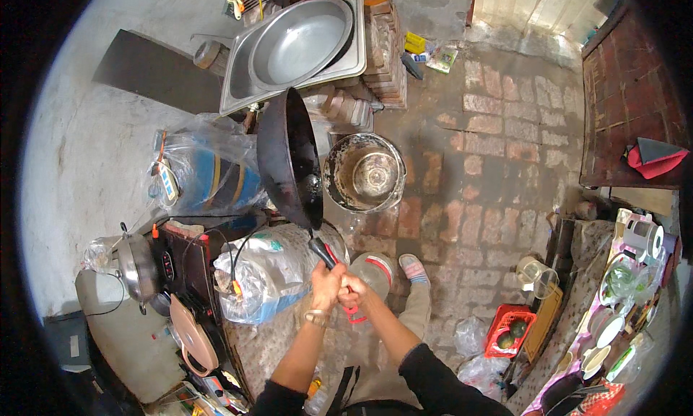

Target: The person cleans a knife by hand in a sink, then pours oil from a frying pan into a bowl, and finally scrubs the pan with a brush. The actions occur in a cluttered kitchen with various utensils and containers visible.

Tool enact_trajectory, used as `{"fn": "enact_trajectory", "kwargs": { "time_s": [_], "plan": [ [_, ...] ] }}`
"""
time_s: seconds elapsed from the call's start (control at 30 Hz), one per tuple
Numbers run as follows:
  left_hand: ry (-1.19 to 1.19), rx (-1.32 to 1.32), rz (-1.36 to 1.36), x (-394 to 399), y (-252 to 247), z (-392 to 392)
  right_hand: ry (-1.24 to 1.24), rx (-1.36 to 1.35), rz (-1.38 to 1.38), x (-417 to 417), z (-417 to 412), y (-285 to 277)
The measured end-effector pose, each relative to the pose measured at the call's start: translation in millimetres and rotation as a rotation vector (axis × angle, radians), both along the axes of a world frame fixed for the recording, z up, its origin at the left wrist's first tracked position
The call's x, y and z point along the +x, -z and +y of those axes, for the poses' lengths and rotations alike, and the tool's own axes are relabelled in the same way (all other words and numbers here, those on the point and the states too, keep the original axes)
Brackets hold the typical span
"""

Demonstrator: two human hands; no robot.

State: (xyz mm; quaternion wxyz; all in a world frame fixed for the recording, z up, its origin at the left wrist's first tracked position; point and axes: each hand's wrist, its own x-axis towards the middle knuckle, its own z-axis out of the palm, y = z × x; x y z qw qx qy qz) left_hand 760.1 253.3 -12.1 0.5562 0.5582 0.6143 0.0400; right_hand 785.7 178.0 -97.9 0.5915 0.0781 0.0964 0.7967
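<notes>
Both of my hands are wrapped around the black-and-red handle of a dark wok [289,156]. My left hand [326,286], with a band at its wrist, is closed on the handle. Against it, my right hand [353,290] grips lower down. The wok is tipped on its side, its hollow facing right, and its inner surface glistens near the lower rim. Just to its right a round bucket [338,183], stained and crusted inside, stands on the floor. Beyond the wok, a large metal basin [303,42] rests tilted in a stainless steel sink [238,86].
Stacked bricks [387,64] support the sink. Plastic-wrapped bundles [270,270] and a blue wrapped drum [216,172] are at the left. A transparent container [373,272] stands by my foot. A red basket [509,329] and a crowded shelf [595,329] are to the right.
</notes>
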Motion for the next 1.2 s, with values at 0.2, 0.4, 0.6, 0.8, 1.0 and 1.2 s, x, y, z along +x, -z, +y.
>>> {"fn": "enact_trajectory", "kwargs": {
  "time_s": [0.2, 0.4, 0.6, 0.8, 1.0, 1.2],
  "plan": [
    [-0.061, 0.033, 0.061, -6.6, 44.6, -5.8, -0.064, -0.053, -0.17, 19.9, -10.0, 7.7],
    [-0.183, -0.109, -0.003, 4.7, 68.7, -6.1, -0.086, -0.142, -0.187, 29.8, -8.2, 32.1],
    [-0.225, -0.211, 0.196, 51.2, 56.7, 20.6, -0.135, -0.26, -0.011, 41.7, 21.2, 58.9],
    [-0.164, -0.241, 0.002, 23.5, 61.9, 13.5, -0.131, -0.191, -0.273, 57.4, 9.3, 25.5],
    [-0.212, -0.259, -0.336, -5.7, 74.3, 19.7, -0.025, -0.097, -1.238, 70.6, 13.7, 25.6],
    [-0.253, -0.296, -0.433, -55.3, 73.0, 25.5, -0.087, -0.379, -1.542, 142.2, 4.2, 26.6]
  ]
}}
